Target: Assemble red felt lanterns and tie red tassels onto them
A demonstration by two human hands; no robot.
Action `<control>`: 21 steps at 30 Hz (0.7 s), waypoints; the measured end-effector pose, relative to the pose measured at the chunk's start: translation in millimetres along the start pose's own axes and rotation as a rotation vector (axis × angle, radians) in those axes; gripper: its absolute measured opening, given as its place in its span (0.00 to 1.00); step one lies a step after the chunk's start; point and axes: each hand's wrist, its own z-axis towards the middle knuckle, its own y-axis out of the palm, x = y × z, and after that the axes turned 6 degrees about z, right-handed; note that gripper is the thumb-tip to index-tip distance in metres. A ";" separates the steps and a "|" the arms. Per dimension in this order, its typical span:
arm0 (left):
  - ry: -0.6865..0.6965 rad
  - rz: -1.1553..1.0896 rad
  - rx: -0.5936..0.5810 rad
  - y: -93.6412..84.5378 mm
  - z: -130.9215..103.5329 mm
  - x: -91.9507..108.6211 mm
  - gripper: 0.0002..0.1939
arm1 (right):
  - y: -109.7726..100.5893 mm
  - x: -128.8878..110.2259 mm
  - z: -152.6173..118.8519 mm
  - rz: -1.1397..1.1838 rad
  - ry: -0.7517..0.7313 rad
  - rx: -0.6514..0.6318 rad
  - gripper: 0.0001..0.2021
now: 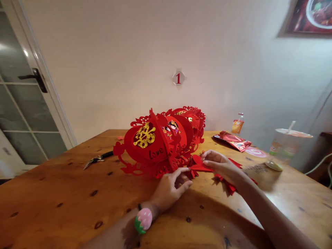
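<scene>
A large red felt lantern [158, 155] lies on its side on the wooden table, with gold characters, "Love" lettering and cartoon figures on its panels. My left hand [172, 186] rests at its near lower edge, fingers curved and spread, the fingertips close to the red trim. On the right, the fingers of my right hand [216, 162] are pinched on a flat red felt piece [201, 166] beside the lantern's end. More red felt pieces [229, 186] lie partly hidden under my right wrist. A strawberry-shaped ornament [144, 220] sits on my left wrist.
Keys with a black fob [97, 159] lie left of the lantern. At the back right are a red packet [232, 140], an orange drink bottle [238, 123], a round pink-and-white disc [255, 152] and a clear cup with a straw [284, 147]. The wall stands behind the table [64, 186].
</scene>
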 end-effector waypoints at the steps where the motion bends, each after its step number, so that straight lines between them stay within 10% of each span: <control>1: -0.011 -0.041 0.012 0.9 -0.4 0.4 0.19 | 5.1 2.0 -0.4 -0.003 0.012 -0.045 0.09; 13: -0.019 -0.042 0.178 3.3 -0.4 -2.7 0.15 | 29.2 11.8 -5.3 -0.018 0.154 -0.408 0.09; 21: 0.062 0.046 0.154 2.3 -1.7 -1.3 0.11 | 28.4 20.6 -5.6 -0.088 0.105 -0.412 0.08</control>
